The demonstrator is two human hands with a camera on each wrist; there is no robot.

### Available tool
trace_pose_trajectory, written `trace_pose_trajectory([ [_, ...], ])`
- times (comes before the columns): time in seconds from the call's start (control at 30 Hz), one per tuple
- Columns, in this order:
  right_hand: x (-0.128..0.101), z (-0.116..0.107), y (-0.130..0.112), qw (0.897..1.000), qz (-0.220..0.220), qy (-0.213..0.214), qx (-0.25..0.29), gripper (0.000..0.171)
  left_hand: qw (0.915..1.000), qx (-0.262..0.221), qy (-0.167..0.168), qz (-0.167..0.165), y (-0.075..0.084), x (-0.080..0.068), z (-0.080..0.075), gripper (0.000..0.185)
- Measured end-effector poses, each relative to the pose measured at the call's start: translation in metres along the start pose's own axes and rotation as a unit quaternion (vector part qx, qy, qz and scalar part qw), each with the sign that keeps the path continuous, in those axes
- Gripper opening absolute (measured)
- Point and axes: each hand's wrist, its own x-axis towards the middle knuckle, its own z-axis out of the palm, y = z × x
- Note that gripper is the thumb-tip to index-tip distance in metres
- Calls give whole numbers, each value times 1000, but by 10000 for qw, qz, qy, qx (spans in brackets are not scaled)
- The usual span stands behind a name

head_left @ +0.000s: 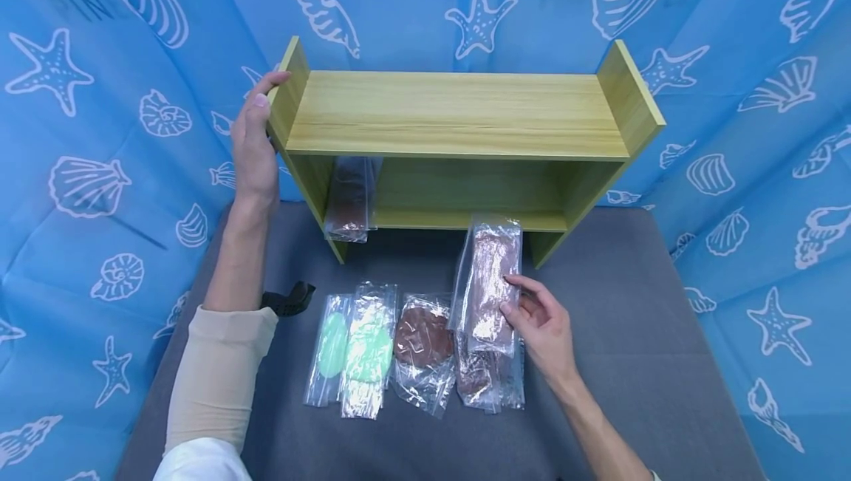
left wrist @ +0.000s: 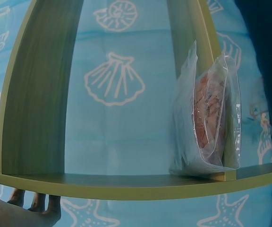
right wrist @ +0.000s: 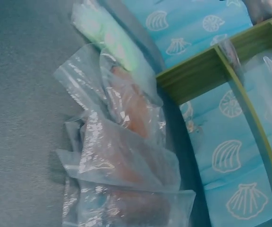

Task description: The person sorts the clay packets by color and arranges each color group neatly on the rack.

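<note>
Left hand grips 1 shelf; right hand pinches 1 brown-filled bag near its right end. 1 shelved bag overhangs left front edge; wide gap between. Table: 2+ green bags, 2+ brown bags.

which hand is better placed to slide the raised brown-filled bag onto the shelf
Probably the right: the right hand pinches the brown-filled bag just in front of the shelf unit. The left hand holds the unit's left side panel, so it seems less free.
</note>
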Motion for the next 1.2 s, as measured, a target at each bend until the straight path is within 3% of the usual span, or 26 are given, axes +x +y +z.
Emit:
trace_pose_trajectory([
  [0.2, 9, 5, -8, 9996, -147, 178, -171, 37, 10000, 65, 32, -40, 2, 0, 0, 45],
  [0.37, 17, 9, -11, 9986, 100, 292, -429, 36, 9999, 83, 70, -47, 1, -1, -2, 44],
  [0.7, 42, 15, -9, 9970, 81, -57, -762, 44, 10000, -63, 14, -19, 1, 1, -1, 44],
  [0.97, 64, 24, -7, 9995, -53, 63, -305, 47, 9999, -77, 35, 133, 0, 3, 0, 43],
  [1.2, 80, 30, -4, 9994, 165, 31, -286, 48, 9999, -58, 17, 90, 1, 2, 0, 43],
])
